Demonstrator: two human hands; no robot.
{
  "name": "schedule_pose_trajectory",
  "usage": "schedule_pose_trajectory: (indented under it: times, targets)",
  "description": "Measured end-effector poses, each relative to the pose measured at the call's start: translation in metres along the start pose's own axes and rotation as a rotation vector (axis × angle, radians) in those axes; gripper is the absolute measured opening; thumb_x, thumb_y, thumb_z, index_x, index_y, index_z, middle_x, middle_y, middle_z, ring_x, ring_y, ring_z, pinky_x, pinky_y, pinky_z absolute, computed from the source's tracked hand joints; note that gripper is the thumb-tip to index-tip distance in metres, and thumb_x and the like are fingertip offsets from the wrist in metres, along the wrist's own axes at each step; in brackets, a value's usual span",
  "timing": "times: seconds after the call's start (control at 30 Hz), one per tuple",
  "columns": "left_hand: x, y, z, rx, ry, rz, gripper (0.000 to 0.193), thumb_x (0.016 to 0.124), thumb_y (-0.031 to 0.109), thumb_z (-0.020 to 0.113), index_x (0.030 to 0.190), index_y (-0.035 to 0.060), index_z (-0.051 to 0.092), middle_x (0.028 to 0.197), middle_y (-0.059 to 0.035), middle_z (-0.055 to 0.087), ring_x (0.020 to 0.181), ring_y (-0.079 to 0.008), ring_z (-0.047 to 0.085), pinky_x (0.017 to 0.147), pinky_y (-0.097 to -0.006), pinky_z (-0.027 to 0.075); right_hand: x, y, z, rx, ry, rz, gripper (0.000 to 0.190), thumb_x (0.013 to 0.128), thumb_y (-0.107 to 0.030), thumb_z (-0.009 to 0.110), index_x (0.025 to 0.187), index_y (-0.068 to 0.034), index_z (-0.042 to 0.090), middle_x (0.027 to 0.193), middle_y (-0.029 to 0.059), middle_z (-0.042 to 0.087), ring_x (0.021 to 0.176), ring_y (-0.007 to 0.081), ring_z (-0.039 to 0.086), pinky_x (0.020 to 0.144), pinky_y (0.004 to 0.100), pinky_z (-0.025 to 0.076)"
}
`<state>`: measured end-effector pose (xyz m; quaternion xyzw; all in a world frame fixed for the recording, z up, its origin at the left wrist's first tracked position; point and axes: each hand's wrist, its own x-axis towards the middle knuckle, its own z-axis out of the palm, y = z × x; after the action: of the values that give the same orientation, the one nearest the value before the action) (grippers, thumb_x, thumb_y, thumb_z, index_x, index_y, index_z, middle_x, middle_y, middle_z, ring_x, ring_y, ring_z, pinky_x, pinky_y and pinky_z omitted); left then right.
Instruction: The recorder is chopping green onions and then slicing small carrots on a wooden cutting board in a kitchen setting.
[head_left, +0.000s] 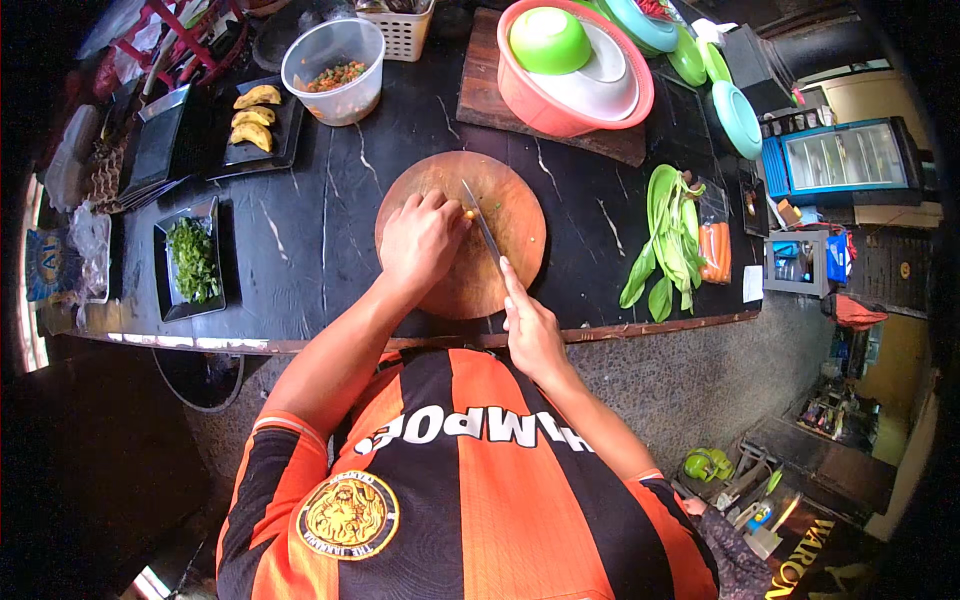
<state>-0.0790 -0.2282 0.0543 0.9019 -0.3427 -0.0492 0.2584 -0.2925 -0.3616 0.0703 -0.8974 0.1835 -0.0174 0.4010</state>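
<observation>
A round wooden cutting board (480, 296) lies before me near the table's front edge. My left hand (421, 238) rests on its left half, fingers bent, the fingertips pressing a small orange-yellow food piece (470, 214). I cannot tell exactly what that piece is, since the fingers cover part of it. In my right hand (534, 330) is a kitchen knife (486, 229), its blade pointing away from me and lying right beside the piece. A few tiny green and orange scraps are scattered over the board's right half.
To the left, a black dish (217, 298) holds chopped green leaves (193, 259). Bananas (253, 118) lie on a black tray; a plastic tub (335, 106) contains diced vegetables. Behind the board stands a pink basin (525, 112). Leafy greens (664, 247) and bagged carrots (715, 251) lie right.
</observation>
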Motion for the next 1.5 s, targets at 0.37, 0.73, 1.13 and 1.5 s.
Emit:
schedule_pose_trajectory:
  times: [0.37, 0.73, 1.13, 1.5]
  targets:
    - [0.0, 0.0, -0.001, -0.012, -0.019, -0.014, 0.027, 0.105, 0.037, 0.072, 0.104, 0.0114, 0.08, 0.111, -0.0104, 0.073, 0.107, -0.0364, 0.07, 0.092, -0.0512, 0.059, 0.003, -0.008, -0.005, -0.014, -0.052, 0.03, 0.063, 0.117, -0.013, 0.052, 0.177, -0.027, 0.039, 0.103, 0.0298, 0.075, 0.094, 0.0512, 0.076, 0.083, 0.0566, 0.061]
    - [-0.001, -0.003, 0.001, 0.008, 0.029, 0.054, 0.023, 0.102, 0.033, 0.075, 0.102, 0.0106, 0.08, 0.108, -0.0087, 0.073, 0.105, -0.0359, 0.07, 0.09, -0.0502, 0.059, 0.037, -0.018, -0.017, -0.086, -0.134, 0.07, 0.062, 0.117, -0.015, 0.052, 0.176, -0.026, 0.039, 0.099, 0.0318, 0.074, 0.095, 0.0522, 0.075, 0.083, 0.0567, 0.058]
    - [0.0, 0.001, -0.003, -0.01, 0.016, 0.008, 0.024, 0.102, 0.034, 0.075, 0.102, 0.0097, 0.079, 0.111, -0.0089, 0.074, 0.107, -0.0365, 0.07, 0.09, -0.0511, 0.06, 0.021, -0.012, -0.01, 0.01, -0.031, -0.01, 0.06, 0.119, -0.016, 0.05, 0.177, -0.024, 0.039, 0.109, 0.0324, 0.073, 0.082, 0.0462, 0.075, 0.081, 0.0491, 0.059]
    - [0.0, -0.002, 0.001, -0.021, 0.004, 0.001, 0.025, 0.104, 0.034, 0.073, 0.102, 0.0092, 0.078, 0.11, -0.0092, 0.074, 0.108, -0.0369, 0.07, 0.092, -0.0517, 0.059, 0.027, -0.01, -0.008, 0.014, -0.087, 0.025, 0.058, 0.119, -0.017, 0.049, 0.176, -0.022, 0.04, 0.122, 0.0328, 0.075, 0.1, 0.0507, 0.077, 0.087, 0.0513, 0.06]
